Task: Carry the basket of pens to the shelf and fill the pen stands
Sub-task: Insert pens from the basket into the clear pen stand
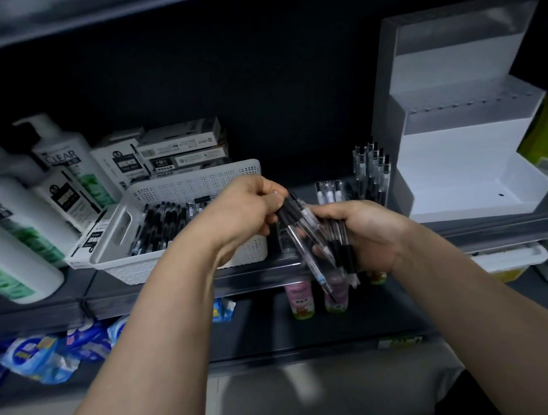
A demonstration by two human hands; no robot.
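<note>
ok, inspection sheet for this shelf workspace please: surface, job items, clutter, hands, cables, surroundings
Surface: dark shelf carrying the basket and stands.
Job's things: white perforated basket on the shelf with black pens lying in it; pen bundle held in front of the shelf; pen stands to the right hold upright pens; white tiered display stand, its tray looks bare.
Clutter: CLEAR shampoo bottles left of the basket; pen boxes stacked behind it.
Grippers: right hand grips the pen bundle; left hand pinches its upper end.
Cables: nothing seen.
Surroundings: below, blue packs, pink bottles, white bins.
</note>
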